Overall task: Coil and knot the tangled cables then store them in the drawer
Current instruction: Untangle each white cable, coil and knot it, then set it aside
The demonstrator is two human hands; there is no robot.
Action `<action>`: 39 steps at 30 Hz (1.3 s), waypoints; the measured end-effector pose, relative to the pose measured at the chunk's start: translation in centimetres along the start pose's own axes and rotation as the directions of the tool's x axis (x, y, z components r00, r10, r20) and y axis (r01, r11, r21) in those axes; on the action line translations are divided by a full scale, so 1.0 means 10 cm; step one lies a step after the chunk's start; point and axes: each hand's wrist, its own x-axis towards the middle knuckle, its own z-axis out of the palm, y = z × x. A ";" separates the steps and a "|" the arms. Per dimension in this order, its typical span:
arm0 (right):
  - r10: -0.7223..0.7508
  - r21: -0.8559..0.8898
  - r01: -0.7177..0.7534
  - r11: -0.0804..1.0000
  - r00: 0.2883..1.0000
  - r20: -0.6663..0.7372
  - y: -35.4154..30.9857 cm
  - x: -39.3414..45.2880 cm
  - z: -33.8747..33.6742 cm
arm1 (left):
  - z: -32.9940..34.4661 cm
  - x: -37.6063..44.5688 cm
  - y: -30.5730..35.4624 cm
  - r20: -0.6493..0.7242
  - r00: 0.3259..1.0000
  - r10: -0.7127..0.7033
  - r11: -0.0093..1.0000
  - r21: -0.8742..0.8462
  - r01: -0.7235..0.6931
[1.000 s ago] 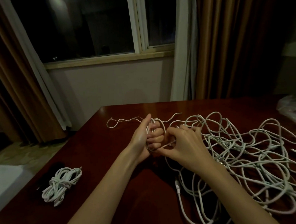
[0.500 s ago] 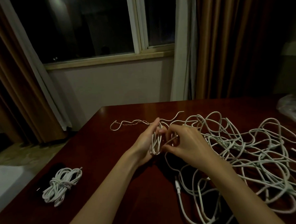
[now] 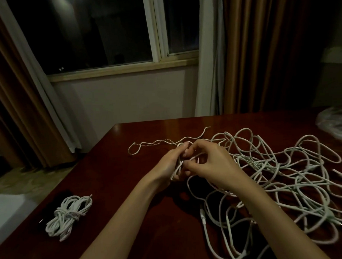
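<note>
A small coil of white cable (image 3: 177, 166) stands between both hands above the table (image 3: 113, 170). The left hand (image 3: 167, 164) grips it; the right hand (image 3: 212, 164) seems to pinch a strand beside it (the light is poor). The tangled cables (image 3: 284, 181) lie at the right, a knotted bundle (image 3: 69, 217) well apart at the left.

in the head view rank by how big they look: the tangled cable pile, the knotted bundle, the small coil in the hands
1. tangled cable pile, sprawling over the right of the table
2. knotted bundle
3. small coil, mostly hidden between left hand and right hand, so its size is unsure
</note>
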 end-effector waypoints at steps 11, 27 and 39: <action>0.077 0.139 -0.049 0.989 0.975 -0.207 0.13 0.06 -0.07 | -0.08 -0.01 -0.01 0.290 0.956 -0.041 0.994 -0.087 0.069; 0.093 0.248 -0.034 0.968 0.968 -0.234 0.09 0.06 0.00 | 0.03 0.01 -0.01 -0.034 0.995 0.097 0.995 -0.034 -0.099; -0.012 0.138 0.019 0.990 0.999 -0.048 0.04 0.00 0.20 | 0.07 -0.01 -0.05 -0.211 0.958 0.192 0.981 0.017 -0.193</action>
